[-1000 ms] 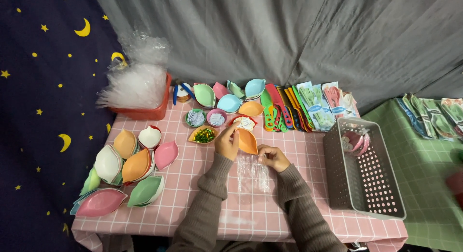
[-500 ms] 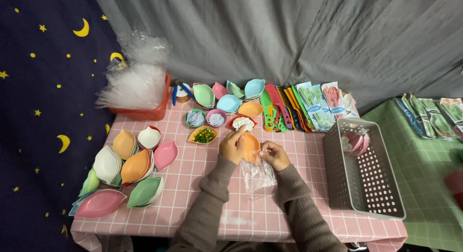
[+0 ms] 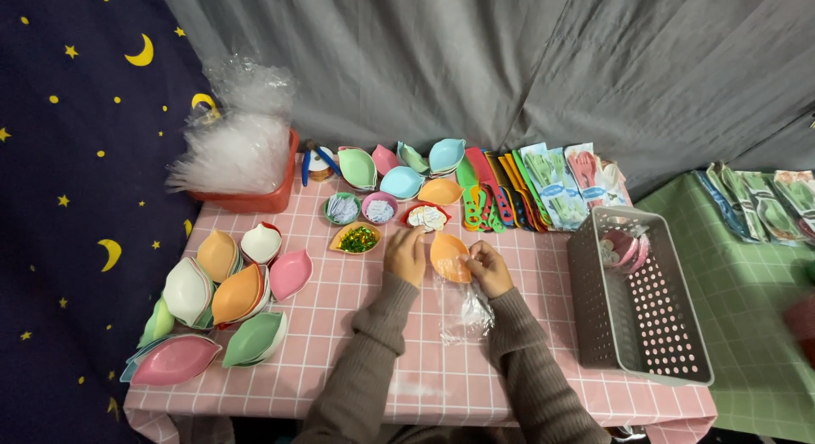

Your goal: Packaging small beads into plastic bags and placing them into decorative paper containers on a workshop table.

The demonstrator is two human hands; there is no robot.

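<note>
- Holding an orange leaf-shaped dish [image 3: 449,256] between both hands, the person keeps it raised just above the pink checked tablecloth [image 3: 340,359], near the middle of the table; the dish is tipped with its hollow side towards the camera.
- The left hand [image 3: 406,254] is curled against the dish's left edge, fingers bent and closed on the rim; the thumb is hidden, so the exact pinch cannot be told.
- The right hand [image 3: 490,266] is closed on the right edge, and a clear plastic bag [image 3: 464,311] hangs from under it down towards the person. The dish appears to sit at the bag's mouth, which would explain the two-sided grip; whether it is partly inside cannot be told.
- The dish looks smooth, shallow and pointed at one end, plain orange, with no contents seen.
- More dishes of the same shape are stacked by colour at the left [image 3: 225,295], within reach of the left arm.
- Small bowls of bits [image 3: 357,238] are lined up just beyond the hands.
- A grey perforated basket [image 3: 635,300] stands to the right, with pink pieces at its far end.
- A red tub of clear bags [image 3: 242,160] is set at the far left corner.
</note>
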